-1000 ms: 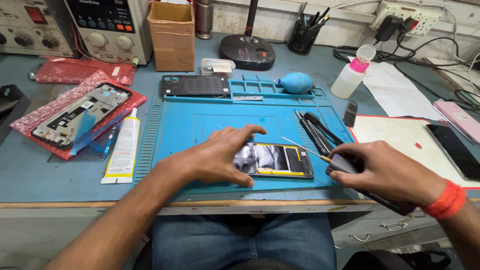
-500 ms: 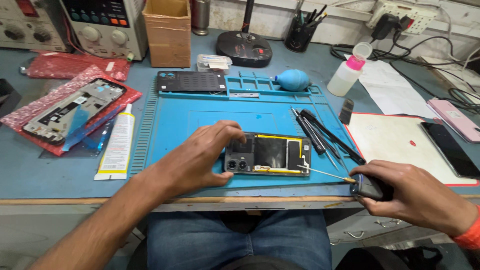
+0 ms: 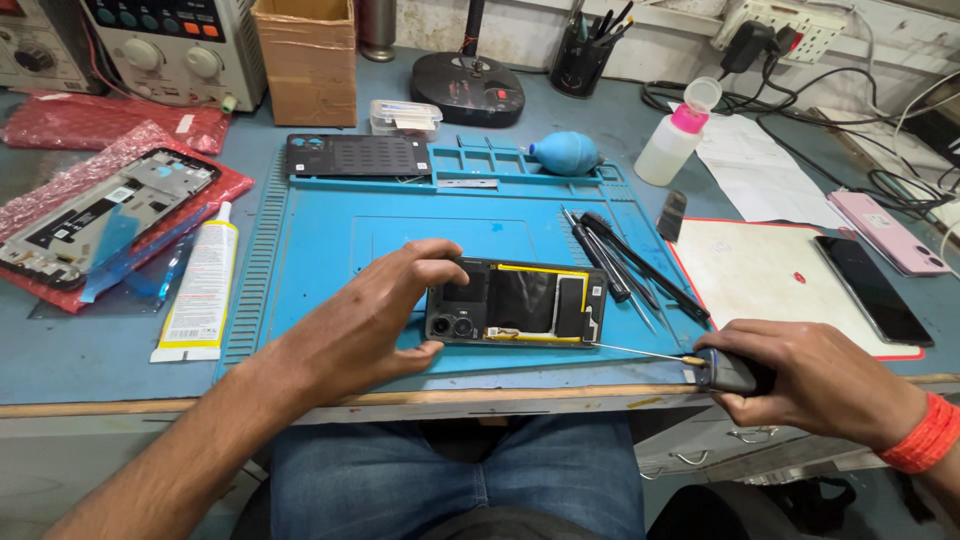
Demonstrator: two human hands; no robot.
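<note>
At lower centre, the opened smartphone (image 3: 515, 303) is gripped at its camera end by the left hand (image 3: 375, 310), fingers clamped. At lower right, the screwdriver (image 3: 690, 365) is clasped by the right hand (image 3: 810, 375), tip touching the phone's edge.

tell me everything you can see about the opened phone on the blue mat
The opened phone lies flat, back cover off, lengthwise across the near part of the blue mat. Its dark frame shows two round camera lenses at the left end, a black central panel edged with yellow strips, and dark shielding at the right. The left hand grips its left end, fingers over the top edge and thumb at the bottom. The thin tip of the screwdriver, held by the right hand, reaches its lower right corner.
</note>
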